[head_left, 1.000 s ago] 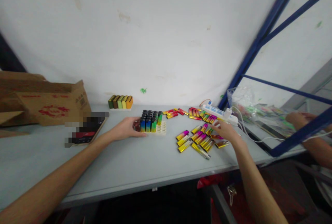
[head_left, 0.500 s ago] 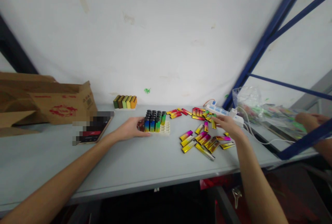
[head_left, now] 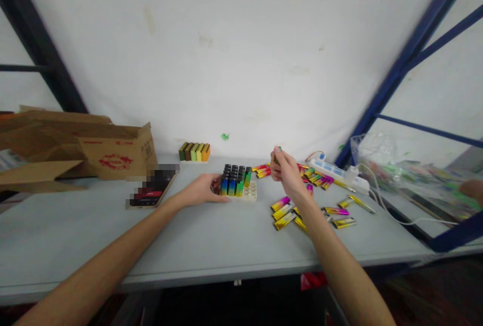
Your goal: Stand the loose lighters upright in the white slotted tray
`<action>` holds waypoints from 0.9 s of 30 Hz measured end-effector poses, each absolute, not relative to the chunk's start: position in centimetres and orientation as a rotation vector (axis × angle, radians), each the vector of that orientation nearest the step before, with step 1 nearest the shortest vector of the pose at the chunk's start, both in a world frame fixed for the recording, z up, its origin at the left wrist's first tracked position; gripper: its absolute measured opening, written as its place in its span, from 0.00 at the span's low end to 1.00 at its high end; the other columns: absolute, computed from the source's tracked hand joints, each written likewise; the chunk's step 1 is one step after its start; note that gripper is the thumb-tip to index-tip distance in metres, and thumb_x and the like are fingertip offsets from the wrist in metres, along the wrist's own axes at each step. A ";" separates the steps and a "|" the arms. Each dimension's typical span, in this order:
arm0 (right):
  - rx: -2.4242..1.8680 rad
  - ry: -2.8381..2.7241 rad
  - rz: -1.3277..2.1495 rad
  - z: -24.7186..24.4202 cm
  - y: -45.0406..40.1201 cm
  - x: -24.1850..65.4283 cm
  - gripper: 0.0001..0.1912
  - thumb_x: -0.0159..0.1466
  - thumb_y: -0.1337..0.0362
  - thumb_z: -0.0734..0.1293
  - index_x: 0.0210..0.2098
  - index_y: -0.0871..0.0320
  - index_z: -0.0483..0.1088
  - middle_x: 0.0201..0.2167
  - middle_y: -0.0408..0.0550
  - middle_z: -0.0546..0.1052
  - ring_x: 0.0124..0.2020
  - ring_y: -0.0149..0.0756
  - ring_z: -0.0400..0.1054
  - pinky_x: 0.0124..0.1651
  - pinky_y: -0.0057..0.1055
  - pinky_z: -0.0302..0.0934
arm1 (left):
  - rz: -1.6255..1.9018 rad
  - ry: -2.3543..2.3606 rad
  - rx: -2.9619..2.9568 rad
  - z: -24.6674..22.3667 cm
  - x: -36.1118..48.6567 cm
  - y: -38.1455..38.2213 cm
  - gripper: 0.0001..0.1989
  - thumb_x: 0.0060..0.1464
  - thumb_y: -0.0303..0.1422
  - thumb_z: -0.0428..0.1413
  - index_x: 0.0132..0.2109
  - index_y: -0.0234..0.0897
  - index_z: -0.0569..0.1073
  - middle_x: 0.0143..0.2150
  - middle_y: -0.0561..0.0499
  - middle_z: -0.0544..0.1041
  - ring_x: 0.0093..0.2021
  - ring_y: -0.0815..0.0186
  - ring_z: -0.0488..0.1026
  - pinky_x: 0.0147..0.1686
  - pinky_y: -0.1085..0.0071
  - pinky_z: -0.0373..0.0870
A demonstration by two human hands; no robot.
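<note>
My left hand (head_left: 206, 188) is wrapped round the left end of a white tray (head_left: 248, 197), with its thumb along the front. Lighters (head_left: 232, 185) with black ends and shiny blue-green bodies stand upright in the tray. Bare slots show at its right end. Raised to the right of the tray, my right hand (head_left: 286, 167) is closed round a lighter (head_left: 279, 149), of which only a small greenish end shows. Loose metallic lighters (head_left: 285, 220) in yellow, pink and silver lie below and around that hand, partly hidden by the forearm.
A second block of upright lighters (head_left: 194, 152) stands near the wall. At left are an open cardboard box (head_left: 116, 157) and a phone (head_left: 156, 187). A power strip (head_left: 339, 175), its cable and plastic bags (head_left: 381, 160) lie at right. Another person's hand (head_left: 471, 190) shows at the right edge.
My right hand has risen from the loose lighters and moved left towards the tray, now closed on a lighter. My left hand stays at the tray. The camera view has shifted left.
</note>
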State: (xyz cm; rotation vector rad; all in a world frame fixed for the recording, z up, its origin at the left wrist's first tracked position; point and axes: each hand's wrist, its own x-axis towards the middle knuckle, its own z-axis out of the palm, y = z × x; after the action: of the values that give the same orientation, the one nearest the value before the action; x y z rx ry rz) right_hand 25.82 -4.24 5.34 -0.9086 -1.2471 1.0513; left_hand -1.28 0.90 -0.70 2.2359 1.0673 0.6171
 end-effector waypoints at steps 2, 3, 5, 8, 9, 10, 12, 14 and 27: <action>-0.962 -1.185 1.000 3.9 -3.4 24.5 0.28 0.63 0.37 0.65 0.25 0.53 0.53 0.18 0.32 0.48 0.17 0.24 0.39 0.19 0.25 0.34 | 0.619 1.064 2.238 -0.7 -1.3 0.9 0.29 0.39 0.54 0.67 0.39 0.34 0.76 0.31 0.51 0.77 0.31 0.61 0.71 0.30 0.69 0.63; -1.002 -1.179 0.943 3.1 -3.1 24.1 0.29 0.63 0.38 0.64 0.23 0.53 0.52 0.17 0.33 0.49 0.17 0.24 0.40 0.19 0.26 0.35 | 0.621 1.061 2.237 -0.7 -1.3 0.9 0.29 0.39 0.54 0.67 0.39 0.34 0.76 0.31 0.51 0.77 0.31 0.61 0.71 0.30 0.69 0.63; -1.095 -1.223 0.792 1.5 -2.7 23.8 0.28 0.64 0.40 0.63 0.21 0.53 0.53 0.16 0.34 0.52 0.17 0.25 0.43 0.19 0.27 0.38 | 0.630 1.052 2.234 -0.6 -1.2 0.8 0.29 0.39 0.54 0.67 0.39 0.35 0.76 0.31 0.51 0.77 0.31 0.60 0.71 0.30 0.69 0.63; -1.219 -1.335 0.549 -0.3 -2.2 24.1 0.24 0.65 0.46 0.61 0.19 0.54 0.57 0.16 0.38 0.58 0.20 0.29 0.50 0.23 0.28 0.45 | 0.640 1.028 2.229 -0.5 -1.2 0.7 0.29 0.38 0.54 0.67 0.39 0.35 0.76 0.31 0.51 0.77 0.31 0.60 0.72 0.30 0.69 0.64; -1.247 -1.365 0.489 -0.6 -2.2 24.2 0.23 0.64 0.48 0.60 0.19 0.54 0.57 0.16 0.38 0.59 0.21 0.29 0.52 0.24 0.28 0.47 | 0.641 1.022 2.228 -0.5 -1.2 0.7 0.29 0.38 0.54 0.67 0.39 0.35 0.76 0.31 0.51 0.77 0.31 0.60 0.72 0.30 0.69 0.64; -1.267 -1.391 0.445 -0.8 -2.1 24.3 0.22 0.64 0.49 0.60 0.19 0.54 0.57 0.17 0.38 0.59 0.21 0.30 0.53 0.25 0.28 0.48 | 0.642 1.017 2.226 -0.5 -1.2 0.7 0.29 0.38 0.54 0.67 0.39 0.35 0.76 0.31 0.51 0.77 0.31 0.60 0.72 0.30 0.69 0.64; -1.291 -1.424 0.399 -0.8 -2.1 24.4 0.20 0.63 0.51 0.59 0.19 0.53 0.56 0.17 0.38 0.60 0.22 0.31 0.55 0.27 0.29 0.50 | 0.644 1.018 2.222 -0.5 -1.2 0.8 0.29 0.37 0.54 0.68 0.39 0.35 0.76 0.31 0.51 0.77 0.32 0.60 0.72 0.30 0.69 0.64; -1.301 -1.440 0.389 -0.6 -2.2 24.4 0.20 0.63 0.51 0.58 0.19 0.53 0.56 0.17 0.38 0.60 0.23 0.32 0.56 0.27 0.29 0.50 | 0.648 1.026 2.222 -0.5 -1.2 0.8 0.29 0.37 0.54 0.68 0.39 0.35 0.76 0.31 0.50 0.77 0.32 0.59 0.72 0.30 0.69 0.64; -1.116 -1.460 0.615 -0.9 -2.4 24.5 0.23 0.68 0.39 0.58 0.35 0.54 0.63 0.23 0.38 0.67 0.23 0.30 0.61 0.28 0.27 0.59 | 0.628 1.038 2.242 -0.7 -1.3 1.0 0.29 0.39 0.53 0.68 0.40 0.34 0.76 0.32 0.51 0.76 0.31 0.61 0.70 0.30 0.69 0.64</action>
State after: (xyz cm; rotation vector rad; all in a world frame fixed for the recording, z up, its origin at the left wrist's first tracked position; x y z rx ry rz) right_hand 24.51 -2.43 -0.93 -1.1165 -1.4598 0.6151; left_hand -1.25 0.97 -0.73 2.2423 1.0383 0.6281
